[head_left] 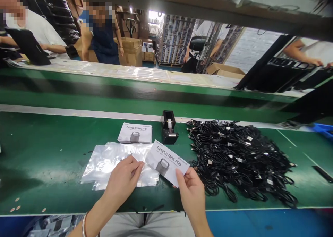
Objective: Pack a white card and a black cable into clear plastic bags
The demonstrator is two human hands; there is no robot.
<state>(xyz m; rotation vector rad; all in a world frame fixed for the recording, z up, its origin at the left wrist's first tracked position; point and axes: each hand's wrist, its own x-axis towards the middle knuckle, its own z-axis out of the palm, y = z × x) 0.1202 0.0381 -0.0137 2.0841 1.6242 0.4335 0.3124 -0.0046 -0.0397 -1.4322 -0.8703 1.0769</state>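
My right hand (191, 192) pinches a white booklet (166, 161) printed "Thunder Trail Pro" by its lower corner, holding it tilted above the green table. My left hand (124, 180) rests on a stack of clear plastic bags (111, 160), its fingers pinched on the top bag's edge beside the booklet. A pile of the same booklets (135, 133) lies just behind the bags.
A black tape dispenser (168, 127) stands behind the booklet. A big heap of bundled black cables (241, 157) fills the table's right side. A green conveyor belt (130, 91) runs behind the table. Other people work beyond it, with cardboard boxes and stacked goods behind them.
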